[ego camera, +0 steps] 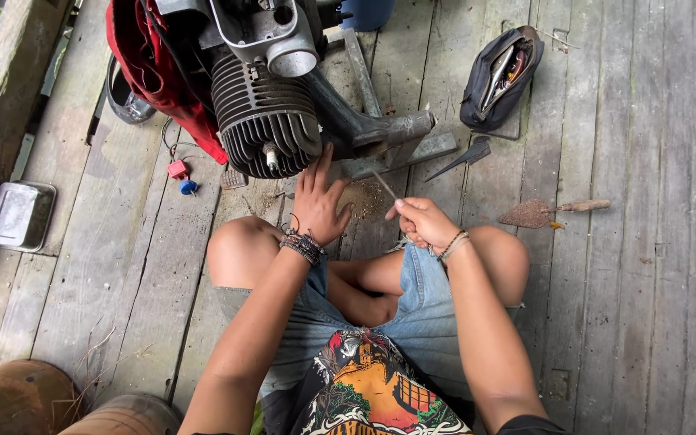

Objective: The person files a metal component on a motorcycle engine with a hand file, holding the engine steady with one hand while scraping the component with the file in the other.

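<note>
Engine (263, 121) propped on plank floor (646, 282). Left hand (318, 205) spread flat below finned cylinder; thin rod (384, 185) pinched in right hand (422, 222). Rust-coloured grit (366, 199) already scraped out; cleaning judged unfinished.

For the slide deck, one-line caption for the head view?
Seated on a plank floor, left hand reaches toward finned engine cylinder; right hand grips a thin metal tool.

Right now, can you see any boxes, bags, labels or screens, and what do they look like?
No labels, signs or screens show. Only these holders:
Pouch: top right on the planks, dark, long, open, tools inside.
Tin: far left on the planks, grey metal, rectangular, rounded corners, shallow.
The left hand lies flat by the engine; the right hand grips a thin tool.
</note>
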